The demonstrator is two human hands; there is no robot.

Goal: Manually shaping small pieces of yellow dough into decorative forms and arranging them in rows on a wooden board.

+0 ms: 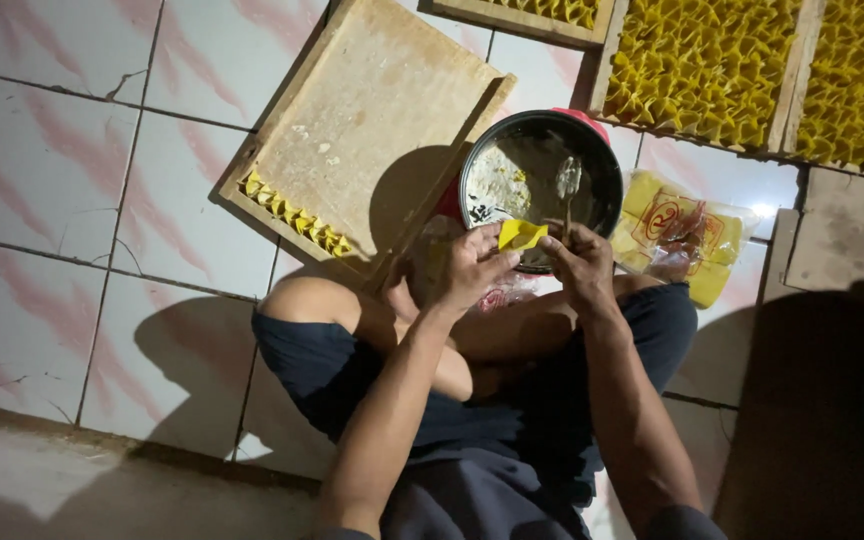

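- Pink-streaked white floor tiles (62, 200) take up most of the view, and the person sits right on them with knees bent, in dark shorts.
- Wooden trays (810, 70) packed tight with yellow folded pieces line the far edge, top right.
- One more wooden tray (372, 110) lies tilted in front of the person, mostly bare, with just a short row of yellow folded pieces (294, 216) along its lower left edge.
- Dark round bowl (542, 185) sits just beyond the hands, pale filling smeared inside and a spoon (567, 185) resting in it.
- Clear plastic pack of yellow wrappers (687, 240) lies on the tiles right of the bowl, close to the person's right knee.
- Left hand (474, 270) is curled, fingers pinching a small yellow wrapper (521, 235) held up over the near rim of the bowl.
- Right hand (577, 265) is just beside it, fingers bunched near the wrapper's right edge and the spoon handle; can't tell whether it actually grips either one.
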